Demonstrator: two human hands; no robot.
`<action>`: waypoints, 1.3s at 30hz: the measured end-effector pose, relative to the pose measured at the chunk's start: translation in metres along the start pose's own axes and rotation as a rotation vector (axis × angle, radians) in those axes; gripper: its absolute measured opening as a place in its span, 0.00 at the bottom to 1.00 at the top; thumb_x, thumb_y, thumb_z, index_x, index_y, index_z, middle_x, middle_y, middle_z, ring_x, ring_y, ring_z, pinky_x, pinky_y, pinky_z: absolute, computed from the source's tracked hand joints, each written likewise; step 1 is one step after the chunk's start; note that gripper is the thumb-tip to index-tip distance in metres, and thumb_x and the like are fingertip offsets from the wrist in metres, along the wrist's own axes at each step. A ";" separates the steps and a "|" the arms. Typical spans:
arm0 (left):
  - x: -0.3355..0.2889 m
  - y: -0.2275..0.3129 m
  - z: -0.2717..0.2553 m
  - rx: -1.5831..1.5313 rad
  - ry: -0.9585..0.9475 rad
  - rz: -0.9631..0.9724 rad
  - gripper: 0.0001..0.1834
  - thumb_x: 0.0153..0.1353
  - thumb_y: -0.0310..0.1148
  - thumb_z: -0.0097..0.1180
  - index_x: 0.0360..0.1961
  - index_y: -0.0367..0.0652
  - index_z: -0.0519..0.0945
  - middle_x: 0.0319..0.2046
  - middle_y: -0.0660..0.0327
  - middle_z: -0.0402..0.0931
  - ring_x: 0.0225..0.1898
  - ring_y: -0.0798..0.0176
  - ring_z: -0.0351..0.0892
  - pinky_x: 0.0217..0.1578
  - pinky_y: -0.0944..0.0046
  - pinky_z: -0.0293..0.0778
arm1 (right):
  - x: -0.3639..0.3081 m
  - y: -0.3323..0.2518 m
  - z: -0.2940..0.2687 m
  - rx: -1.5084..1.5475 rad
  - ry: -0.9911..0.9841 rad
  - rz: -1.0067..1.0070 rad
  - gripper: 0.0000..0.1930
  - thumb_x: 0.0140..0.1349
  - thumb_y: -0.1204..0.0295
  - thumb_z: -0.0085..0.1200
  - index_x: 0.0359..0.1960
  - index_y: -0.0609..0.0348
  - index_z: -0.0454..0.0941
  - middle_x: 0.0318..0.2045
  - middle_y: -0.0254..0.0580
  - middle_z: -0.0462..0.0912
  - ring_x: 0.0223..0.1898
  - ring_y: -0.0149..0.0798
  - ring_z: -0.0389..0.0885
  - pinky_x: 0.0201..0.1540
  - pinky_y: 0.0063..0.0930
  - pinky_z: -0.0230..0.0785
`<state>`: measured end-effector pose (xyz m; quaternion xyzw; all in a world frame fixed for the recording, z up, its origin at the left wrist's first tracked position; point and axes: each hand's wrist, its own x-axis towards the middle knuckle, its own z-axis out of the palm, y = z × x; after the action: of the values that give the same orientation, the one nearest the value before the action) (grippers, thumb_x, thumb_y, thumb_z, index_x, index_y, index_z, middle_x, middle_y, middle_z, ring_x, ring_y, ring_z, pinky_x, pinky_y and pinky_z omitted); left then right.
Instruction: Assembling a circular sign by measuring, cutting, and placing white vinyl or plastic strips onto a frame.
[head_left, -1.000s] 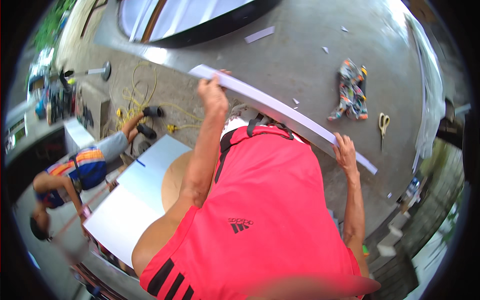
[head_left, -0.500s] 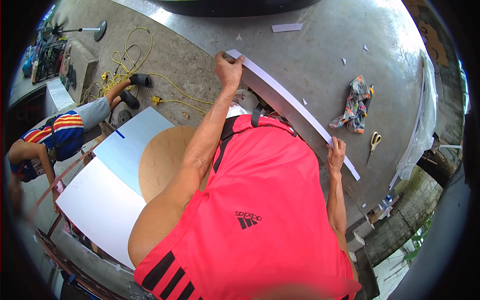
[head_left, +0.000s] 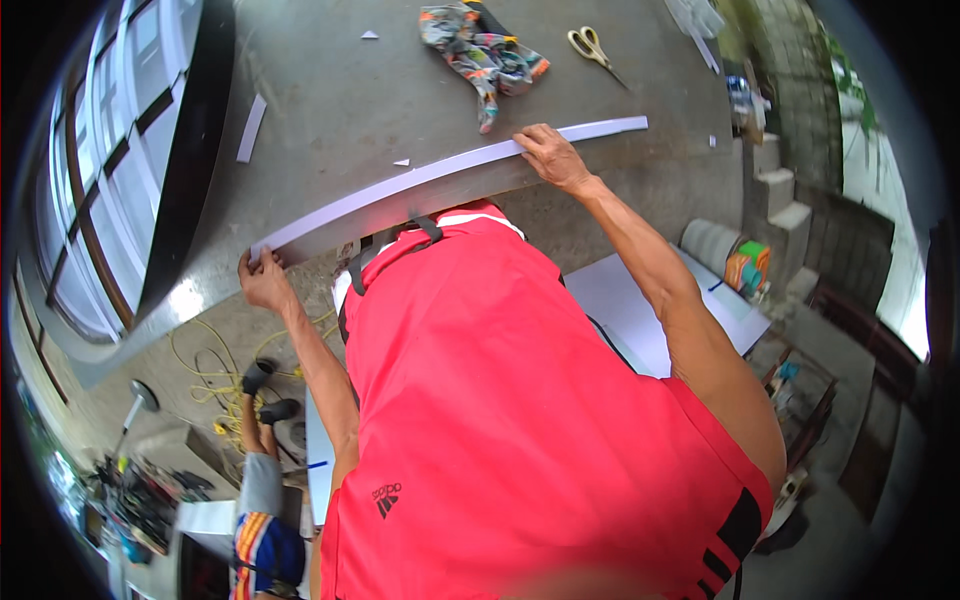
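Observation:
A long, narrow white strip (head_left: 400, 184) lies along the near edge of the grey metal tabletop (head_left: 330, 90), slightly bowed. At its left end the fingers of my left hand (head_left: 266, 282) are closed on it. My right hand (head_left: 556, 160) grips it nearer the other end, and the tip runs on past my fingers. Just beyond my right hand lies a crumpled patterned cloth (head_left: 480, 62), with cream-handled scissors (head_left: 592, 50) to its right. A short white offcut (head_left: 252, 128) and small scraps, one a white triangle (head_left: 402, 162), rest on the metal.
A dark-rimmed, glossy curved panel (head_left: 190, 140) stands at the left of the tabletop. Below left, a yellow cord (head_left: 215, 375) tangles on the floor near another person (head_left: 262, 530). White sheets (head_left: 625, 310) lie behind my right arm. Concrete steps (head_left: 780, 200) are at the right.
My view has swung to the right, so the tabletop now lies across the top and the curved panel shows at the left. Both hands still hold the strip.

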<state>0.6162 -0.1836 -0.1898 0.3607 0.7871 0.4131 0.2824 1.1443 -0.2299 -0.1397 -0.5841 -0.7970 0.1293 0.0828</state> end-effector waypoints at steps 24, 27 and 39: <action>0.017 -0.005 0.000 0.290 -0.010 -0.029 0.18 0.61 0.24 0.65 0.50 0.31 0.74 0.29 0.55 0.79 0.26 0.65 0.81 0.25 0.67 0.82 | -0.072 0.132 -0.024 0.077 0.126 0.018 0.16 0.58 0.77 0.52 0.49 0.57 0.78 0.48 0.40 0.80 0.54 0.43 0.77 0.60 0.39 0.66; 0.020 -0.003 0.001 0.285 -0.013 -0.075 0.19 0.61 0.23 0.64 0.51 0.31 0.74 0.29 0.55 0.79 0.25 0.65 0.80 0.26 0.67 0.82 | -0.073 0.140 -0.022 0.108 0.134 -0.024 0.15 0.58 0.76 0.52 0.48 0.56 0.79 0.47 0.38 0.80 0.54 0.41 0.77 0.60 0.37 0.67; 0.026 -0.012 0.002 0.376 0.064 -0.162 0.19 0.61 0.23 0.64 0.52 0.31 0.74 0.29 0.55 0.79 0.25 0.66 0.79 0.24 0.68 0.80 | -0.069 0.150 -0.011 0.219 0.127 0.022 0.15 0.54 0.77 0.54 0.44 0.52 0.83 0.42 0.35 0.80 0.50 0.41 0.77 0.56 0.37 0.69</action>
<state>0.5985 -0.1664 -0.2049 0.3291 0.8854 0.2460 0.2173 1.3046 -0.2520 -0.1733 -0.5872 -0.7648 0.1793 0.1953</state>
